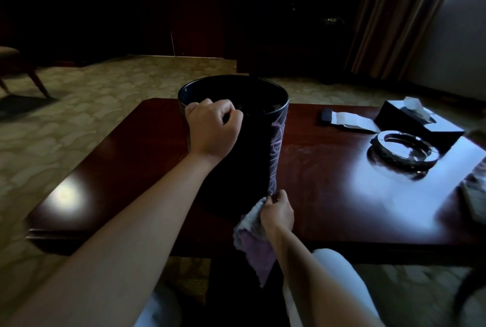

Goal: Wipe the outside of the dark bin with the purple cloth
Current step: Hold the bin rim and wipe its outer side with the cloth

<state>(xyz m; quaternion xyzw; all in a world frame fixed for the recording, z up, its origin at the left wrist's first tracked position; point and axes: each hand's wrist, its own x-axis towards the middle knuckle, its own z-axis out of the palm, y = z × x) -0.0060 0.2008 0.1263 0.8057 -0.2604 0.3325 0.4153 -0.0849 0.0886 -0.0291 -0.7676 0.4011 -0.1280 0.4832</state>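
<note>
The dark bin (252,158) stands upright on the reddish wooden table (328,195), with pale line patterns on its right side. My left hand (213,129) grips the bin's near rim, fingers curled over the edge. My right hand (277,212) holds the purple cloth (253,242) bunched against the bottom of the bin's right side. Part of the cloth hangs down past the table's front edge.
On the right of the table lie a glass ashtray (405,153), a dark tissue box (418,121) and a dark flat object with white paper (347,119). A curtain (399,16) hangs at the back right. A chair (15,66) stands on the carpet far left.
</note>
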